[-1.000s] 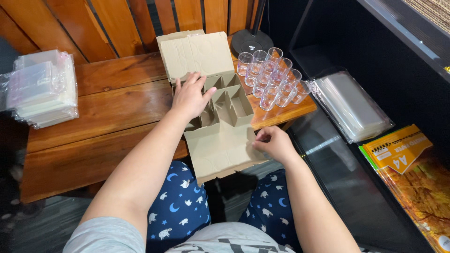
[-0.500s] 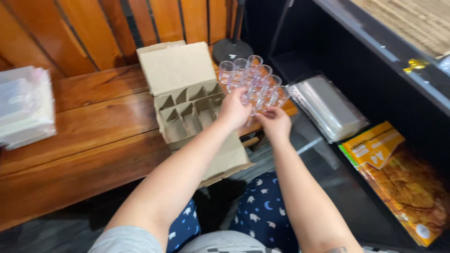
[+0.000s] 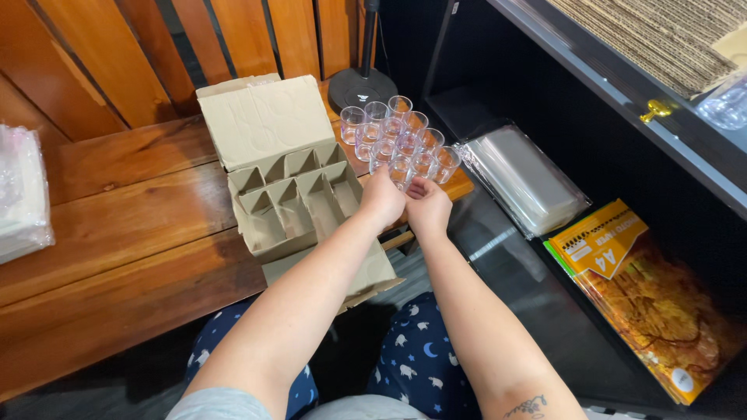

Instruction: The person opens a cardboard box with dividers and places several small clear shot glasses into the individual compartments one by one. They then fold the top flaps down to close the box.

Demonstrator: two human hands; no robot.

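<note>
The only view comes from the camera on my head, looking steeply down and a little forward over my lap. It sits close: my forearms run up from the bottom edge to my left hand (image 3: 381, 198) and right hand (image 3: 428, 206) near the middle. The wooden bench (image 3: 117, 233) crosses the left half, its right end just past centre where the cluster of clear glasses (image 3: 397, 144) stands, with the slatted back along the top edge. The dark shelf unit (image 3: 622, 101) fills the right side.
</note>
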